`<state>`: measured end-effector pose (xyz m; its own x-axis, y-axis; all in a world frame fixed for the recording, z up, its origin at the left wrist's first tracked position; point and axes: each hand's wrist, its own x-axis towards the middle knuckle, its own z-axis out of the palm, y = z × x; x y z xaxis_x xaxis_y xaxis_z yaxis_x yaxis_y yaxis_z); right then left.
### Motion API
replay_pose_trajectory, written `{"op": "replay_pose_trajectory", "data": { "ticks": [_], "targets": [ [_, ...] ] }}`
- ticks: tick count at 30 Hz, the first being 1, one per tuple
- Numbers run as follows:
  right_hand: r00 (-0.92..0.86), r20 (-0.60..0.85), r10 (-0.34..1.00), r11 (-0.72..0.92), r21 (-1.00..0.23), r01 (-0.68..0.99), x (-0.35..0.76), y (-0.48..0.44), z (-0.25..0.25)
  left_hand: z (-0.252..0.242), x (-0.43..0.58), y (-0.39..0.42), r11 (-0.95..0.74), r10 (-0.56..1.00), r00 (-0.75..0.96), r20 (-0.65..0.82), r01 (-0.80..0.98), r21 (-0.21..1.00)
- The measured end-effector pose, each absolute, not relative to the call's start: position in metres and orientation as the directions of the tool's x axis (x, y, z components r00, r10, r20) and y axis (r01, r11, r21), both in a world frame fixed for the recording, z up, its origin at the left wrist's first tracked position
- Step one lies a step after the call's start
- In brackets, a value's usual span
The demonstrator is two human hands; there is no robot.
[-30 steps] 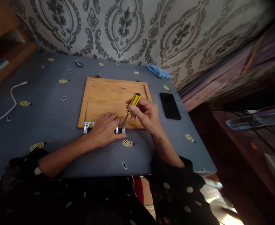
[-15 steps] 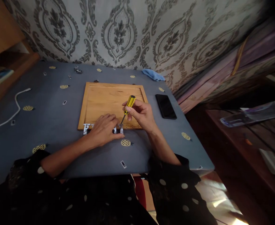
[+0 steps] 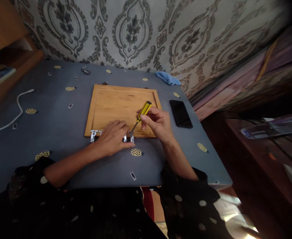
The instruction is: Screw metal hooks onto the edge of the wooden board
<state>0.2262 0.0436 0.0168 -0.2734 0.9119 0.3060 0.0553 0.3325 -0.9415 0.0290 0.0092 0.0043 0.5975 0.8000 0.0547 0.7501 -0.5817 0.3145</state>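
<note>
A wooden door panel with a raised frame lies on the table. My right hand grips a yellow-and-black screwdriver, its shaft slanting down and left to a silver hinge at the panel's near edge. The contact at the tip is too small to make out. My left hand presses over the near edge, fingers on the wood and thumb stretched beside that hinge, steadying it. Left of this hand another silver hinge sits on the same edge, partly covered by the hand.
A black phone lies right of the panel, with a blue cloth behind it. Small metal hardware rests at the back left. A white cable curves along the left. The patterned wall rises behind the table.
The view has shifted slightly, so everything sits a little further right. The screwdriver leans a bit more to the right in my right hand. My left hand keeps its place on the edge.
</note>
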Motion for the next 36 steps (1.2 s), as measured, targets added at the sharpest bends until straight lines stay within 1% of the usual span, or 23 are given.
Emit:
{"op": "replay_pose_trajectory", "data": {
  "ticks": [6, 13, 16, 23, 30, 36],
  "targets": [
    [-0.224, 0.320, 0.921, 0.340, -0.938, 0.058, 0.222, 0.041, 0.015, 0.006, 0.029, 0.009, -0.582, 0.799, 0.599, 0.047, 0.753, 0.306],
    [-0.152, 0.335, 0.930, 0.345, -0.938, 0.045, 0.215, 0.038, 0.015, 0.002, 0.029, 0.010, -0.604, 0.789, 0.607, 0.091, 0.742, 0.291],
    [-0.128, 0.350, 0.928, 0.361, -0.929, 0.079, 0.214, 0.032, 0.016, 0.002, 0.029, 0.009, -0.598, 0.792, 0.605, 0.078, 0.745, 0.295],
    [0.078, 0.433, 0.898, 0.418, -0.895, 0.156, 0.216, 0.022, 0.018, 0.001, 0.029, 0.009, -0.593, 0.795, 0.600, 0.087, 0.740, 0.319],
    [-0.001, 0.420, 0.907, 0.413, -0.892, 0.183, 0.218, 0.022, 0.014, 0.000, 0.028, 0.010, -0.604, 0.789, 0.608, 0.095, 0.737, 0.302],
    [-0.010, 0.410, 0.912, 0.407, -0.903, 0.140, 0.216, 0.021, 0.015, 0.004, 0.029, 0.009, -0.591, 0.795, 0.604, 0.050, 0.753, 0.288]
  ]
}}
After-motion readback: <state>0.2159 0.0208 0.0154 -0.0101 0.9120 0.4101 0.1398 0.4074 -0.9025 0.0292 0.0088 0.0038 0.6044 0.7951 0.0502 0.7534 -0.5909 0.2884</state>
